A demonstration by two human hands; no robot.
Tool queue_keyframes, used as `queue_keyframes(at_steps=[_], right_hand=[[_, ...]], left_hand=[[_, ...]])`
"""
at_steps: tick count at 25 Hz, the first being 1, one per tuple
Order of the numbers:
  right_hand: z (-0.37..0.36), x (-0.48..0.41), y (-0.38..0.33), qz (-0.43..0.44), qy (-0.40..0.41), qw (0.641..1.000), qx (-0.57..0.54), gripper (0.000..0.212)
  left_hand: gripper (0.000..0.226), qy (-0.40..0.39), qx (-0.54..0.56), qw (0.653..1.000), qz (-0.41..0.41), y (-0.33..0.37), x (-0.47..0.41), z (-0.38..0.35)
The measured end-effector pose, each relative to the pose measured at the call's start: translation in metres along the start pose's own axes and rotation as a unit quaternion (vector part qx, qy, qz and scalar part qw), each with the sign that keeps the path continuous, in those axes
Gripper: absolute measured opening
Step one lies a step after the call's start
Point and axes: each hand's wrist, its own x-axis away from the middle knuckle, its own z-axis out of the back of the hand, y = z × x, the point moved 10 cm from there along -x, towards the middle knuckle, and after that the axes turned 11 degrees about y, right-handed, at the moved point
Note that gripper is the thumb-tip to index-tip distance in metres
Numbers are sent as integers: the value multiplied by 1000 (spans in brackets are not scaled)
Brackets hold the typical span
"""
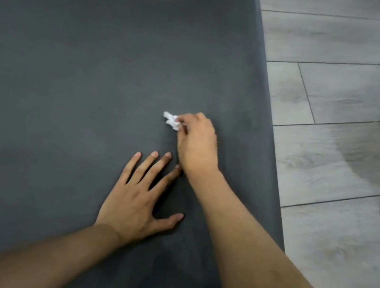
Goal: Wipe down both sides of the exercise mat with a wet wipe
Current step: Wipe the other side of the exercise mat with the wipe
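A dark grey exercise mat [70, 75] lies spread over a pale wood-plank floor [353, 95], its far right corner curling upward. The right hand [197, 140] pinches a crumpled white wet wipe [171, 121] between curled fingers and holds it against the mat near the right edge. The left hand [141, 193] rests flat on the mat just behind it, fingers spread and straight, its forefinger tip beside the right wrist.
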Motion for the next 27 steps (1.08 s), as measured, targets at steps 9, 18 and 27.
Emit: queue_keyframes(at_steps=[9, 18, 27], right_hand=[[94, -55, 134, -75, 64, 979, 177, 24], [63, 4, 71, 99, -36, 985, 139, 17], [80, 79, 75, -31, 16, 992, 120, 18]], left_hand=[[94, 17, 0, 1000, 5, -1, -4, 4], [95, 25, 8, 1000, 4, -3, -2, 6], [96, 17, 1, 1000, 9, -2, -2, 5]])
